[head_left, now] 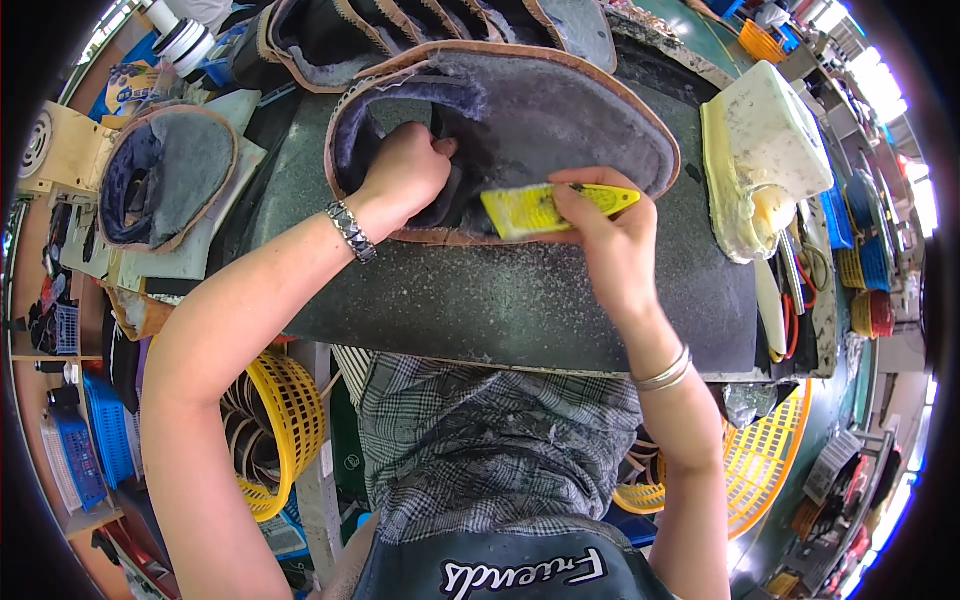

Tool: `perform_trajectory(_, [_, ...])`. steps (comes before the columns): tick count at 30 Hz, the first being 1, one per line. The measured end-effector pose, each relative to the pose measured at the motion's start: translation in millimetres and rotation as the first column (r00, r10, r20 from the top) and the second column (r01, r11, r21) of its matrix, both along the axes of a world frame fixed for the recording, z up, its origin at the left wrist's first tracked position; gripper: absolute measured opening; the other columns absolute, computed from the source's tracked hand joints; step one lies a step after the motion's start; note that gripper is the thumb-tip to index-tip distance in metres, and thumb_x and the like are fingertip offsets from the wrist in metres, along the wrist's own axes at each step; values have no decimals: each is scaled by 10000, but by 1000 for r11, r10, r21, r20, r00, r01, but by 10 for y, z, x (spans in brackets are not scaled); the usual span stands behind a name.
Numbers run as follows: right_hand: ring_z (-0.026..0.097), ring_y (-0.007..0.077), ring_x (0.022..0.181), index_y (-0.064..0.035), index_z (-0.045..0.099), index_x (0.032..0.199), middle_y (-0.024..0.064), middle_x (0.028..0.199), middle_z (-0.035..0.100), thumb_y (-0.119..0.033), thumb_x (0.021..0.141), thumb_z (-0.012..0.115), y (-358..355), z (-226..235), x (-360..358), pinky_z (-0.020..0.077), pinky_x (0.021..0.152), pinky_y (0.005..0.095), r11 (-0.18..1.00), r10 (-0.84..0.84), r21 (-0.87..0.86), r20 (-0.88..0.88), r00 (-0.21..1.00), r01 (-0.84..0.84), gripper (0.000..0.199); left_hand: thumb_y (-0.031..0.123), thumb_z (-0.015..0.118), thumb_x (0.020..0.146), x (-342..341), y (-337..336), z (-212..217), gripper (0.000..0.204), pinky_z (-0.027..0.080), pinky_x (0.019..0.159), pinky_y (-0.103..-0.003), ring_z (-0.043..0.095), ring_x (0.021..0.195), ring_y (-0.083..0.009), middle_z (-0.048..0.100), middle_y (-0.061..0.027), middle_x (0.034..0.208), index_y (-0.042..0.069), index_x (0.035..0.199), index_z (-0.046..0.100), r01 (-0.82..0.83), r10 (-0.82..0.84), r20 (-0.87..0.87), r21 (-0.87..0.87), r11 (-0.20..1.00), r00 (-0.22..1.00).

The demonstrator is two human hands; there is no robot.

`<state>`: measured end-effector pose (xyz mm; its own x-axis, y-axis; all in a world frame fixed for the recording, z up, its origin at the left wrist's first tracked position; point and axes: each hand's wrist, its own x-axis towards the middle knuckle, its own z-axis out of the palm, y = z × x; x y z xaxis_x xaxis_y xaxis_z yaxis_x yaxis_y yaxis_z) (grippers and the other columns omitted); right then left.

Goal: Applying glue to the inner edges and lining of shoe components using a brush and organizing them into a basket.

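A large oval slipper upper point(570, 110), grey and fuzzy inside with a brown rim and a dark furry opening at its left, lies on the black work surface in front of me. My left hand point(410, 170) is closed at that opening, fingers curled on its dark lining; the fingertips are hidden. Between thumb and fingers of my right hand point(610, 225) is a flat yellow brush point(540, 209), its whitish, smeared end held over the near edge of the upper. Whether the brush touches the upper I cannot tell.
Behind stands a row of similar uppers point(400, 25); another upper point(170, 180) lies at left. A glue-crusted white container point(765, 130) is on the right, near scissors with red handles point(791, 325). Yellow baskets point(290, 420) stand below the black work surface point(480, 300).
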<state>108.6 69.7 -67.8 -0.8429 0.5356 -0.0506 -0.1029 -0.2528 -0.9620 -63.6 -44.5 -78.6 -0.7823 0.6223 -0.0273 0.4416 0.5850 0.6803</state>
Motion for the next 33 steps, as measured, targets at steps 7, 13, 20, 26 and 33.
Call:
perform_trajectory(7, [619, 192, 598, 24, 564, 875, 159, 641, 594, -26, 810, 547, -324, -133, -43, 484, 510, 298, 835, -146, 538, 11, 989, 117, 84, 130, 513, 849, 191, -102, 30, 218, 456, 687, -381, 586, 762, -328, 586, -218, 777, -79, 844, 577, 46, -46, -7, 107, 993, 999])
perform_trajectory(13, [630, 174, 678, 76, 575, 914, 117, 794, 614, -23, 825, 543, -18, 195, 547, 562, 566, 284, 998, -51, -39, 0, 999, 51, 137, -78, 498, 666, 666, -424, 156, 476, 412, 926, -359, 474, 1067, -330, 479, -184, 1150, -69, 1142, 508, 461, -549, -559, -307, 833, 621])
perform_trajectory(20, [586, 137, 711, 92, 561, 912, 114, 811, 594, 2, 784, 520, 402, 354, 1278, 464, 677, 227, 933, -359, -102, -219, 907, 345, 162, 18, 614, 719, 96, -47, 735, 480, 343, 860, -434, 482, 1013, -307, 517, -141, 1027, 89, 1172, 476, 112, 40, -925, 89, 990, 378])
perform_trajectory(26, [548, 150, 672, 54, 505, 861, 120, 799, 551, -50, 729, 516, 621, 306, 1921, 449, 645, 227, 857, -515, -138, -233, 825, 496, 169, -86, 449, 710, -206, 258, 1249, 440, 479, 745, -396, 597, 848, -353, 598, -223, 893, 65, 1099, 589, 382, -156, -771, 121, 916, 618])
perform_trajectory(33, [522, 173, 650, 35, 460, 855, 139, 722, 507, -85, 724, 542, 664, 437, 2109, 432, 584, 226, 796, -581, -54, -347, 736, 603, 195, -16, 479, 725, -577, 1861, 1691, 347, 487, 759, -377, 622, 872, -320, 639, -199, 917, 32, 1040, 618, 254, -98, -847, 45, 966, 523])
